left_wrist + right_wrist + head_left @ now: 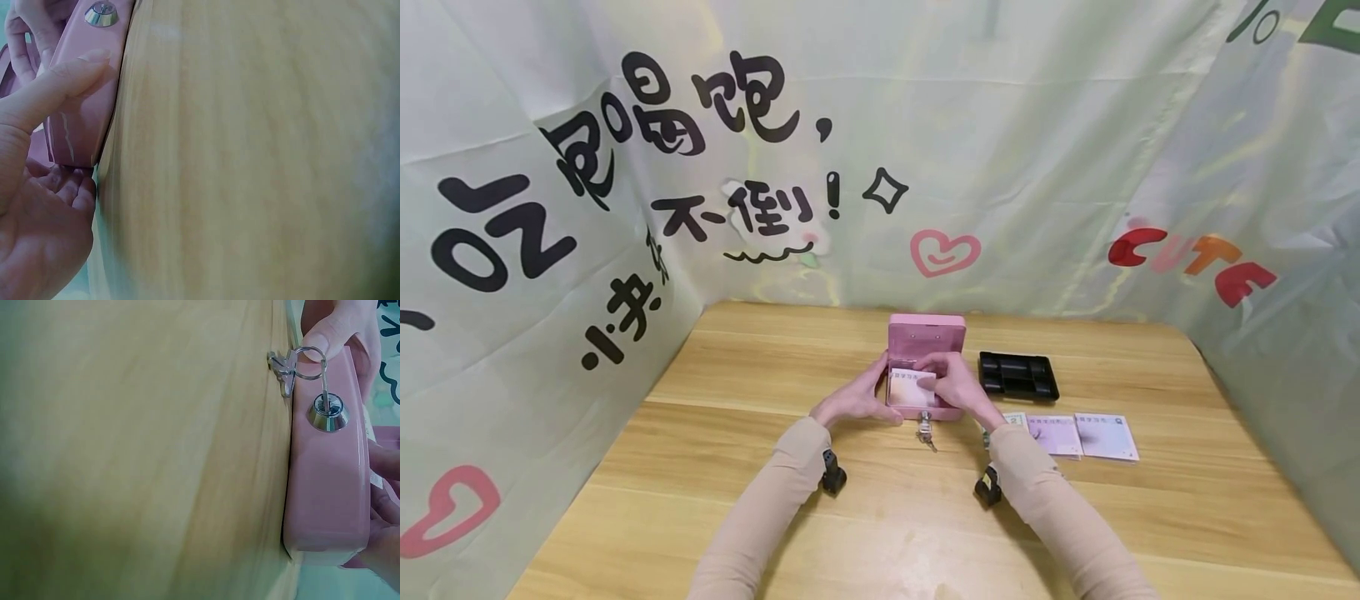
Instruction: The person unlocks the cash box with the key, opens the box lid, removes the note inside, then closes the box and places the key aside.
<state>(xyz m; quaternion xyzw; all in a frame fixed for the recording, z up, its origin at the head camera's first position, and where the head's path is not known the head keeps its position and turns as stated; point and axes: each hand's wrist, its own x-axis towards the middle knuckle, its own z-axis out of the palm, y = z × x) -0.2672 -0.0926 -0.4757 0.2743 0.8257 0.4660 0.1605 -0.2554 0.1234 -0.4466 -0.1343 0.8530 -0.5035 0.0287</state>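
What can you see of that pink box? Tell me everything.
The box is glossy pink, perhaps metal, with rounded corners. Its lid stands open behind; keys hang from the silvery front lock. It sits flat on the table. The left grip holds its left side and front; the right grip holds a note at its opening.

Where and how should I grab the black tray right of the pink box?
I'd pinch the black tray by its right end, coming from the right and above, thumb inside: it lies flat with raised walls; the pink box and right hand are on its left.
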